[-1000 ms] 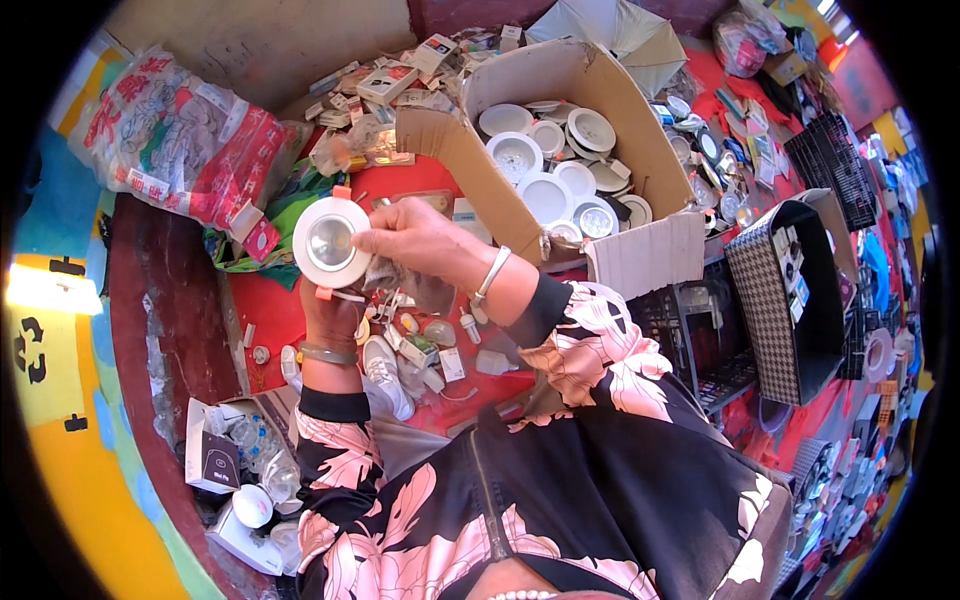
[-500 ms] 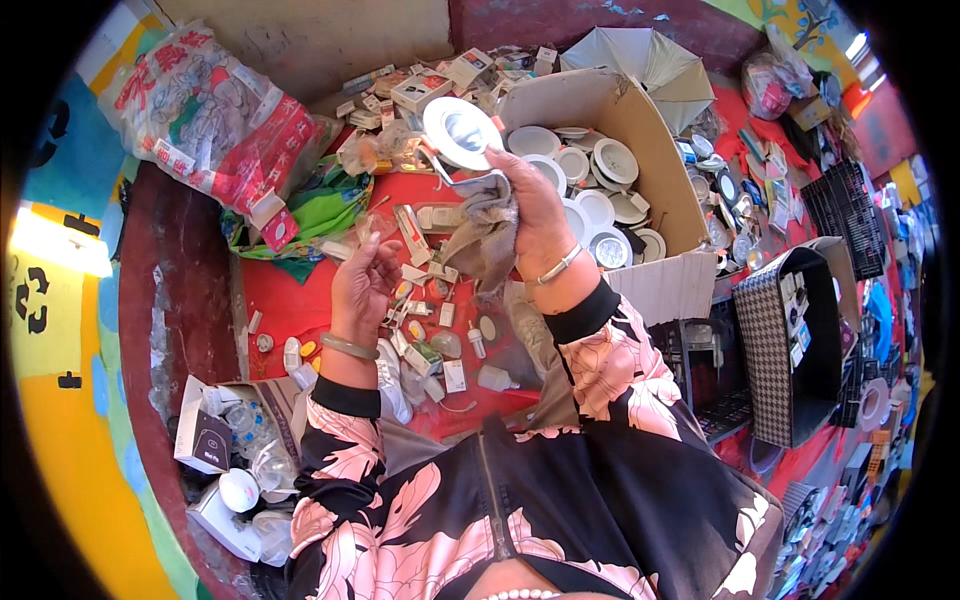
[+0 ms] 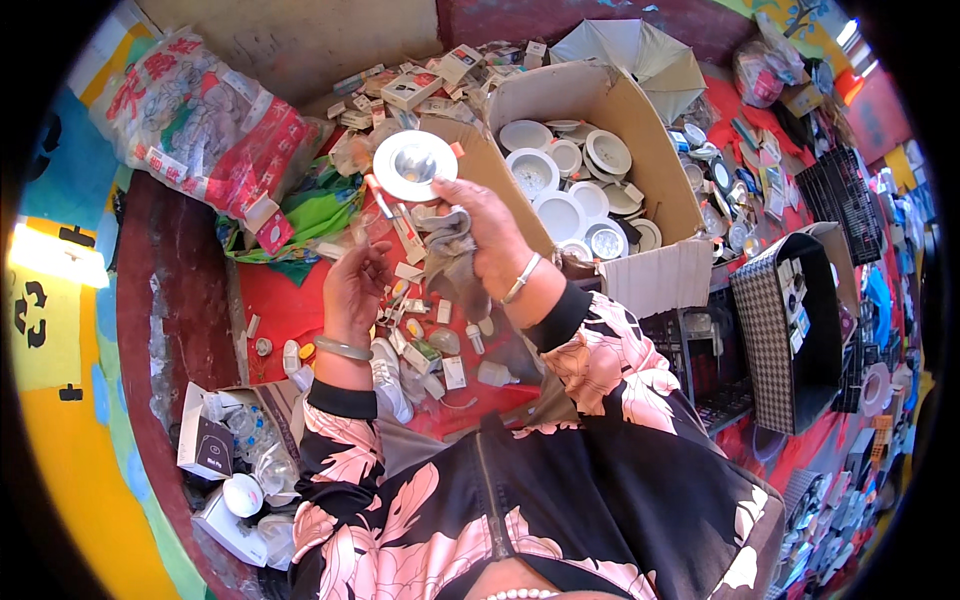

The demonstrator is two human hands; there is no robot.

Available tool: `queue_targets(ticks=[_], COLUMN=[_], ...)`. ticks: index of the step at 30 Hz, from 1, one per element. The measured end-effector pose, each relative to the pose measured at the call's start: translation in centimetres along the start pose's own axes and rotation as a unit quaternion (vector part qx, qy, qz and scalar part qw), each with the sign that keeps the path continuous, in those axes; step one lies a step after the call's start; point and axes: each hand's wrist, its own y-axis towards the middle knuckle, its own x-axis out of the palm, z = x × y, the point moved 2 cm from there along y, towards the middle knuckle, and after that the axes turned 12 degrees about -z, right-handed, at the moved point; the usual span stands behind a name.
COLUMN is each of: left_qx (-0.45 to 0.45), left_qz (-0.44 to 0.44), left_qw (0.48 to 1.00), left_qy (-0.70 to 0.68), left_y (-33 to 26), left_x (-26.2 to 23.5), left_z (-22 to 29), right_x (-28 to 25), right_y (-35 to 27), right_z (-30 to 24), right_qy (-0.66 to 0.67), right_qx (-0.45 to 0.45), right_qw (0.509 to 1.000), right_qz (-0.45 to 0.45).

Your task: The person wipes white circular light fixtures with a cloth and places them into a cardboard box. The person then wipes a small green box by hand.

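Note:
A white round downlight [image 3: 414, 165] with a shiny reflector is held up by its rim in my right hand [image 3: 487, 236]. The same hand grips a crumpled grey-brown cloth [image 3: 452, 262], which hangs below the light. An orange-red clip shows at the light's right edge, and a thin lead or clip hangs off its lower left. My left hand [image 3: 354, 288] is raised lower left of the light, apart from it. Its fingers are loosely bent and apart, with nothing visible in them.
Right of my hands stands an open cardboard box [image 3: 655, 281] of round white lights. Small boxes and fittings [image 3: 425, 340] lie on the red ground sheet [image 3: 285, 292]. A stuffed plastic bag [image 3: 205, 125] is far left, a checkered box [image 3: 775, 340] at right, an umbrella [image 3: 625, 62] at the back.
My right hand has moved left and slightly down with the downlight and cloth. My left hand has shifted a little left and lower, its fingers more curled.

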Motion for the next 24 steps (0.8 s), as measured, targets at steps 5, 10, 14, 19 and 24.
queue_targets(ticks=[5, 10, 14, 19, 24], left_qx=[-0.026, -0.073, -0.09, -0.046, -0.013], left_qz=[-0.173, -0.236, -0.161, -0.038, 0.023], left_qw=[0.978, 0.963, 0.967, 0.984, 0.998], left_qy=[0.116, 0.105, 0.176, 0.167, 0.059], left_y=[-0.9, -1.8, -1.1, -0.9, 0.5], left_x=[6.4, 8.2, 7.7, 6.9, 3.3], left_z=[-1.0, -1.8, -1.9, -0.5, -0.5], right_x=[-1.0, -1.0, -1.5, -2.7, -8.3], right_y=[1.3, 1.9, 1.6, 2.1, 3.1], right_z=[2.0, 1.6, 0.3, -2.3, -6.2], right_qy=[0.087, 0.13, 0.009, -0.097, 0.024], right_qx=[0.017, -0.041, -0.078, -0.174, -0.177], right_qw=[0.996, 0.991, 0.997, 0.979, 0.982], right_qz=[0.0, 0.01, -0.012, -0.03, 0.064])
